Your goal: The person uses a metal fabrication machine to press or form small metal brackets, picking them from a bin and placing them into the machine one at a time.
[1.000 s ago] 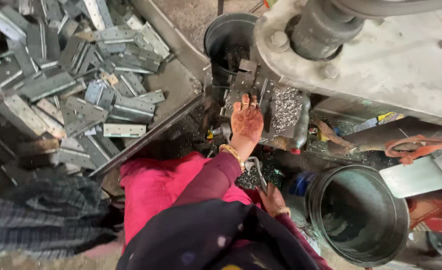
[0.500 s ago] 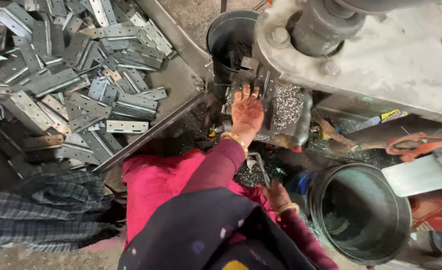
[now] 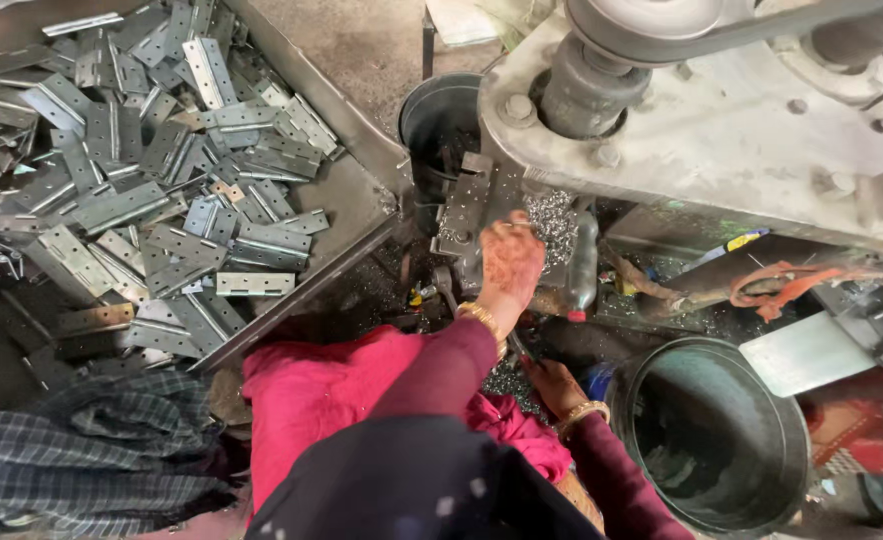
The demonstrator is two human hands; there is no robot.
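My left hand (image 3: 507, 262) reaches forward onto the bed of a grey press machine (image 3: 722, 130). Its fingers curl down over the right edge of a perforated metal hinge plate (image 3: 465, 212) that lies there. Shiny metal shavings (image 3: 552, 215) are heaped just right of that hand. My right hand (image 3: 559, 386) sits lower and closer to my body, beside the rim of a round metal bucket (image 3: 792, 440). Its fingers are bent over dark scrap, and what they hold is hidden. Both wrists carry gold bangles, and my sleeves are maroon.
A tray (image 3: 362, 150) at the left is heaped with several grey hinge plates (image 3: 162, 200). A dark round bin (image 3: 442, 115) stands behind the press bed. A checked cloth (image 3: 72, 470) lies at the lower left. Orange cord (image 3: 782, 285) and a flat metal sheet (image 3: 802, 350) lie at the right.
My left hand stays on the press bed, but its fingers, spread a second ago, now curl down onto the hinge plate. My right hand has barely moved.
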